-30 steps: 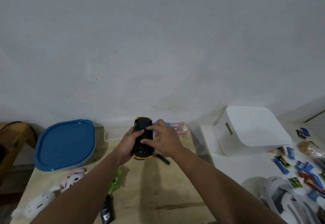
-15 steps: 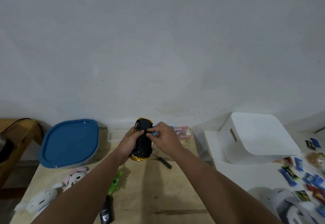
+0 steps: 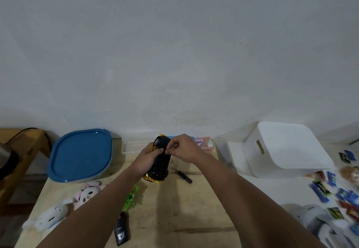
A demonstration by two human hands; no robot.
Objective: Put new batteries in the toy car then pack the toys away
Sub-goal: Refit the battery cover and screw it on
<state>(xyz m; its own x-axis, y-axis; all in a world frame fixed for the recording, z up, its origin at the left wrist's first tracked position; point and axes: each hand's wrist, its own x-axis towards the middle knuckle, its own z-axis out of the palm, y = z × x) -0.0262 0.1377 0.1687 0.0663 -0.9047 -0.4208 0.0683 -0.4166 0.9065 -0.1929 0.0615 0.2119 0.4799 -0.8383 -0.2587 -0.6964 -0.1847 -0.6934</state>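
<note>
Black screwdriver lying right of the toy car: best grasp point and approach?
Take the screwdriver by its black handle from above, fingers across its width. It lies flat on the wooden table with bare space on both sides, just right of the toy car.

Toy car (image 3: 162, 158), black underside facing the camera and yellow body showing at both ends, held above a wooden table (image 3: 174, 208). The left hand (image 3: 148, 159) grips its left side; the right hand (image 3: 181, 149), fingers curled, pinches at the underside near 1 wheel. On the table: a blue-lidded container (image 3: 80, 154) at left, 2 plush toys (image 3: 77, 201) at the near left edge, a green toy (image 3: 132, 197), a black packet (image 3: 122, 232), a black screwdriver (image 3: 184, 176) just right of the car. On the adjoining white surface: an upturned white bin (image 3: 287, 150) and scattered small packets (image 3: 338, 193).
</note>
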